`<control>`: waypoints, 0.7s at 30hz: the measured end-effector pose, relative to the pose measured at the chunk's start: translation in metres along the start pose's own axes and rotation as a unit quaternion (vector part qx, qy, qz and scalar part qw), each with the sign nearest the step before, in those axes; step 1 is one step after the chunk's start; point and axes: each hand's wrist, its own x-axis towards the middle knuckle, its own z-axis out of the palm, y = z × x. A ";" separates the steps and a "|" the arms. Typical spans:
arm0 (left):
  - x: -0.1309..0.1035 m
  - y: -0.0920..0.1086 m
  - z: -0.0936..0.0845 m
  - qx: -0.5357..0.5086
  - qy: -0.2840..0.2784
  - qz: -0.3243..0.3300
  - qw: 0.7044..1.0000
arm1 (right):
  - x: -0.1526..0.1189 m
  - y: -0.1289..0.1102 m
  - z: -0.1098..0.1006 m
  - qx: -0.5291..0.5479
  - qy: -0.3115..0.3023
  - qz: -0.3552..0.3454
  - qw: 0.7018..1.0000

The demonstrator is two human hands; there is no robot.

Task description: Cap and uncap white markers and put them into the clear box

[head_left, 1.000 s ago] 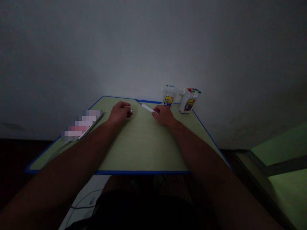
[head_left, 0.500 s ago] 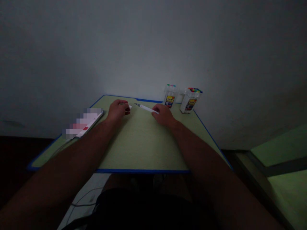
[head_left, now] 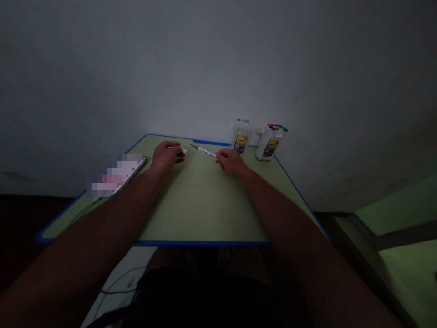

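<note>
In my right hand [head_left: 230, 161] is a white marker [head_left: 206, 152], pinched near its right end. Its bare dark grey tip points left, and small dark print shows along the barrel. My left hand [head_left: 166, 155] is closed around a small white piece [head_left: 183, 150] that looks like the marker's cap; the fingers hide most of it. A short gap separates the tip from that piece. Both hands are over the far half of the table. Just behind my right hand stands a clear case [head_left: 241, 136] with a few markers in it.
A second clear case [head_left: 269, 143], packed with coloured-end markers, stands at the table's back right. On the left lies a flat device with a blurred screen [head_left: 118, 175], a cable running from it. The pale green table [head_left: 205, 209] has a blue edge and meets a wall [head_left: 205, 68].
The marker has turned in my right hand, so print now shows on its barrel. My right fingers have shifted slightly. My left hand keeps nearly the same place and grip.
</note>
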 end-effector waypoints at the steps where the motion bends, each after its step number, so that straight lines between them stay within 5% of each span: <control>1: 0.000 0.000 0.000 -0.002 -0.001 0.001 1.000 | 0.000 -0.001 0.000 0.019 -0.006 0.014 1.000; 21: -0.004 0.004 0.001 -0.010 -0.004 -0.003 1.000 | -0.004 -0.007 -0.003 0.068 -0.024 0.033 0.997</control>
